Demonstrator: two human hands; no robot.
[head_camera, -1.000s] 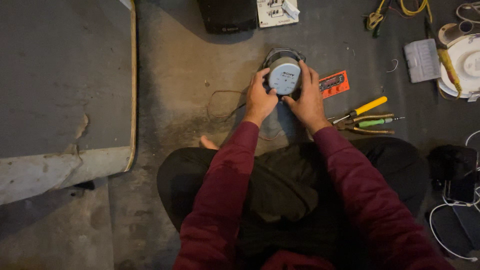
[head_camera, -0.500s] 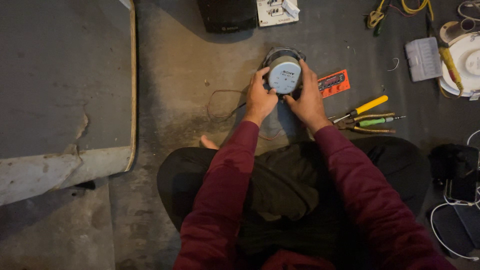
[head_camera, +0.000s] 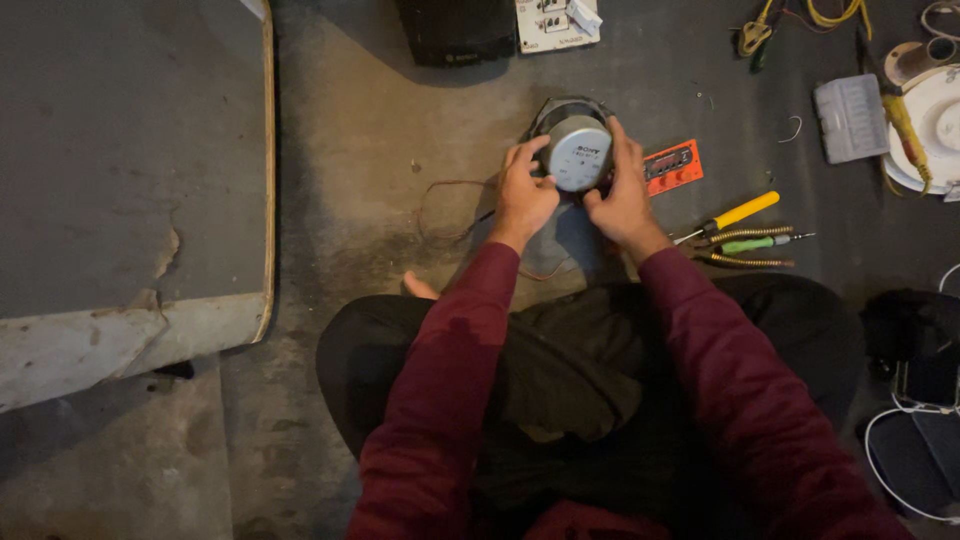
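Observation:
I sit cross-legged on a concrete floor in dark red sleeves. Both hands grip a round speaker driver (head_camera: 579, 150) with a silver-grey magnet back and a dark frame, held just above the floor ahead of my knees. My left hand (head_camera: 524, 195) clasps its left side. My right hand (head_camera: 622, 195) clasps its right side, fingers reaching over the rim. Thin reddish wire (head_camera: 455, 205) trails from the driver across the floor to the left.
A small orange circuit panel (head_camera: 672, 166) lies right of the driver. Several screwdrivers (head_camera: 745, 235) lie beside my right forearm. A black box (head_camera: 457, 30) and white board (head_camera: 555, 22) sit at the top, a grey slab (head_camera: 120, 180) at left, cables and white dishes at right.
Both hands stay on the speaker driver; nothing has visibly moved apart from slight finger shifts.

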